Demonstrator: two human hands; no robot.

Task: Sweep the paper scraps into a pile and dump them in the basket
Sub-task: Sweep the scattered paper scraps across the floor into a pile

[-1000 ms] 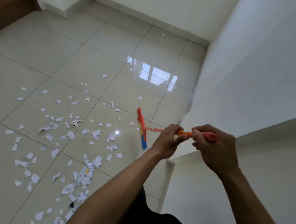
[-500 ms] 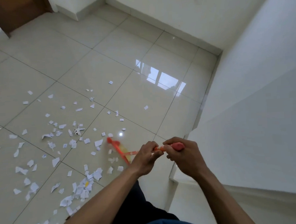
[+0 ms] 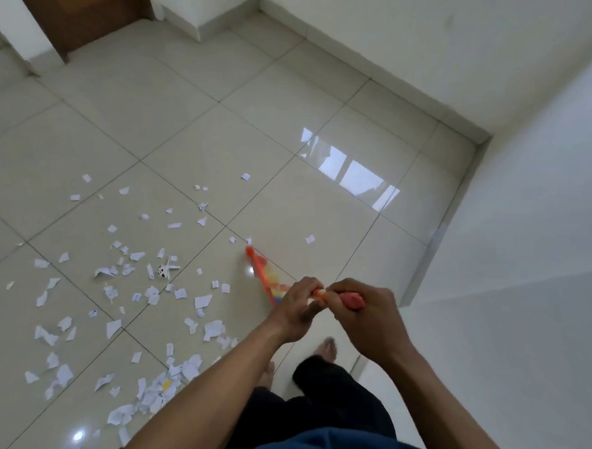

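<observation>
Left hand [image 3: 294, 310]: fingers curled round the orange shaft of the broom [image 3: 257, 266], just ahead of the other hand.
Right hand [image 3: 364, 315]: wrapped round the broom's pink end; the two hands nearly touch.
Broom: blurred, its head low over the tiled floor [image 3: 214, 125], just beyond the hands.
Paper scraps [image 3: 147, 294]: scattered over the tiles left of the broom, thicker beside the left forearm.
Lone scrap [image 3: 310, 239]: right of the broom head, apart from the rest.
Bare foot [image 3: 325, 348]: on the floor below the hands.
Wall [image 3: 527, 212]: white, on the right.
</observation>
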